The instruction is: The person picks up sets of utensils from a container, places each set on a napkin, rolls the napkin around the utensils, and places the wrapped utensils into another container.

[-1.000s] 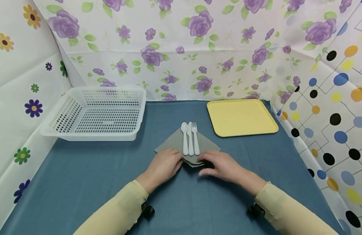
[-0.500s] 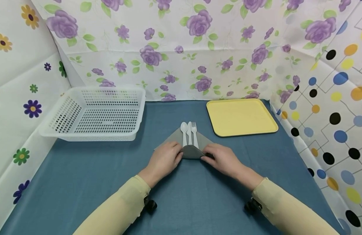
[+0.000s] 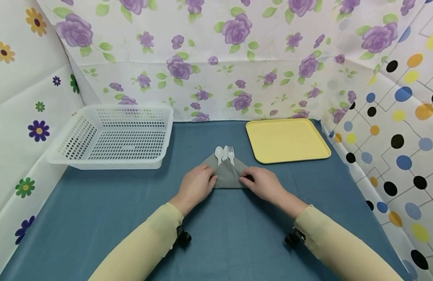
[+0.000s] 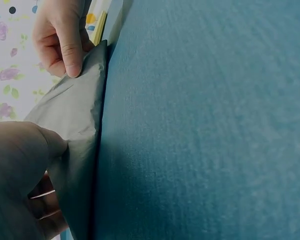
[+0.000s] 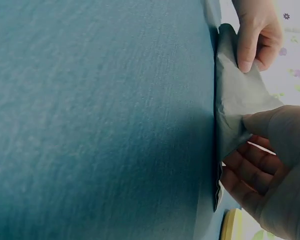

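A grey napkin (image 3: 227, 177) lies mid-table with its near corner folded up over the handles of the cutlery. A white spoon (image 3: 219, 153), a white knife (image 3: 225, 151) and a white fork (image 3: 231, 153) show only their upper parts above the fold. My left hand (image 3: 198, 182) pinches the left side of the folded flap between thumb and fingers. On the right side of the flap, my right hand (image 3: 263, 183) pinches the napkin too. Both wrist views show a thumb pressed on the grey napkin (image 4: 72, 107).
At the back left stands a white perforated basket (image 3: 121, 164). A yellow tray (image 3: 288, 140) lies at the back right. A blue cloth (image 3: 216, 234) covers the table, and patterned sheets hang around it.
The napkin's near corner has been lifted and folded away from me, covering the cutlery handles. Both hands moved slightly forward with it, and the right fingers closed on the napkin.
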`<state>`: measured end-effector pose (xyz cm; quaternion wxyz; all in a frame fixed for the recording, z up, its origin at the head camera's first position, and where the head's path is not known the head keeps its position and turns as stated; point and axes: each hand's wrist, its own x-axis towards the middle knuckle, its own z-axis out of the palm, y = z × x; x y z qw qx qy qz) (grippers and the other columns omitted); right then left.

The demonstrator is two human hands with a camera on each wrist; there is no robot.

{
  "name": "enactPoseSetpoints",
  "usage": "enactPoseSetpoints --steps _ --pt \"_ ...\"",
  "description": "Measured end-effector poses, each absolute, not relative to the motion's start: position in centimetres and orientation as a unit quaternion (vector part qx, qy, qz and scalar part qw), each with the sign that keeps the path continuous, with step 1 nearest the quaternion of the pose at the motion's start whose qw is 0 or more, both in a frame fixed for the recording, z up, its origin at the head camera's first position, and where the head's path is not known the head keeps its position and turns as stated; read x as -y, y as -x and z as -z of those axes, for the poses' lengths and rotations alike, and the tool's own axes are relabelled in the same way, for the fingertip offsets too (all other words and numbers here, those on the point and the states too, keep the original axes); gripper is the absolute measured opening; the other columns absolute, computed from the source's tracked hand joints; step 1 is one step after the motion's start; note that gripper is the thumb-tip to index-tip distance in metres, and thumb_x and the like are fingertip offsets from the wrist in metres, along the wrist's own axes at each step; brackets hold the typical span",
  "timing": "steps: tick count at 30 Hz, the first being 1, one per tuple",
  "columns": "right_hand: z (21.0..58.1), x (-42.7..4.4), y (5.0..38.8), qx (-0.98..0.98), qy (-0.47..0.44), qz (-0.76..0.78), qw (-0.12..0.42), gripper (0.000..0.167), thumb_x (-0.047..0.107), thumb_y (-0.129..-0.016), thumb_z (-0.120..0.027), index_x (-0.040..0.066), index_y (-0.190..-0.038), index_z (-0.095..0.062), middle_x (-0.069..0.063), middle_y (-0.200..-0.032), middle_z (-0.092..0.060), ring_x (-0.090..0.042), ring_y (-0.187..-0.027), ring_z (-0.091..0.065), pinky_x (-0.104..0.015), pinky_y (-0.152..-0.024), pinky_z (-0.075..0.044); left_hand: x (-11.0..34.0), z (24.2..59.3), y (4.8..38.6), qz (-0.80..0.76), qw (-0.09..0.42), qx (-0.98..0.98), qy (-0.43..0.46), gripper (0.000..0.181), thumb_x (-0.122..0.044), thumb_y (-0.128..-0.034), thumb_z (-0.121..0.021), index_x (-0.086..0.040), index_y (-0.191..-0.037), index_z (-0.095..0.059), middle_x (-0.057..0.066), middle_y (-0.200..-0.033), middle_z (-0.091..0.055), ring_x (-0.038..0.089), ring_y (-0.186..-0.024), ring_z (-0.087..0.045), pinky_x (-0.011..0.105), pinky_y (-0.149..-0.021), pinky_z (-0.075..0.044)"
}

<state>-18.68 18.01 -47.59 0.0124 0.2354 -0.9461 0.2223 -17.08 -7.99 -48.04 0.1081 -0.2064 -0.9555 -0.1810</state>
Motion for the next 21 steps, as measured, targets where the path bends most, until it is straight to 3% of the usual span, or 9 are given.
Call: enactPoseSetpoints --steps 7,15,21 --pt "47.6 -17.6 19.2 0.953 -0.217 -0.213 0.008 0.010 0.022 -0.106 -0.078 0.017 -0.097 -0.080 0.005 -0.085 -0.070 -0.009 -0.071 -0.059 -0.040 -0.069 -0.055 7.8 48.2 17.6 0.175 0.120 0.959 0.187 0.022 -0.018 -0.1069 -0.076 -0.013 -0.086 -0.072 0.006 -0.092 -0.069 0.028 -0.081 -0.066 0.046 -0.074 -0.060" --pt "47.6 -17.3 19.5 0.957 -0.207 -0.203 0.015 0.010 0.020 -0.106 -0.078 0.015 -0.098 -0.081 0.003 -0.087 -0.072 -0.010 -0.071 -0.061 -0.040 -0.069 -0.057 7.5 48.5 18.0 0.161 0.127 0.963 0.176 0.017 -0.017 -0.1063 -0.077 -0.010 -0.091 -0.077 0.009 -0.099 -0.071 0.030 -0.087 -0.067 0.046 -0.079 -0.061" --pt "47.5 -17.0 18.9 0.958 -0.233 -0.155 0.071 0.009 0.017 -0.104 -0.080 0.010 -0.109 -0.081 -0.003 -0.098 -0.073 -0.019 -0.083 -0.070 -0.042 -0.073 -0.062 7.4 48.6 18.2 0.152 0.123 0.965 0.172 0.016 -0.018 -0.1072 -0.076 -0.009 -0.095 -0.079 0.011 -0.105 -0.073 0.030 -0.091 -0.069 0.046 -0.082 -0.062"
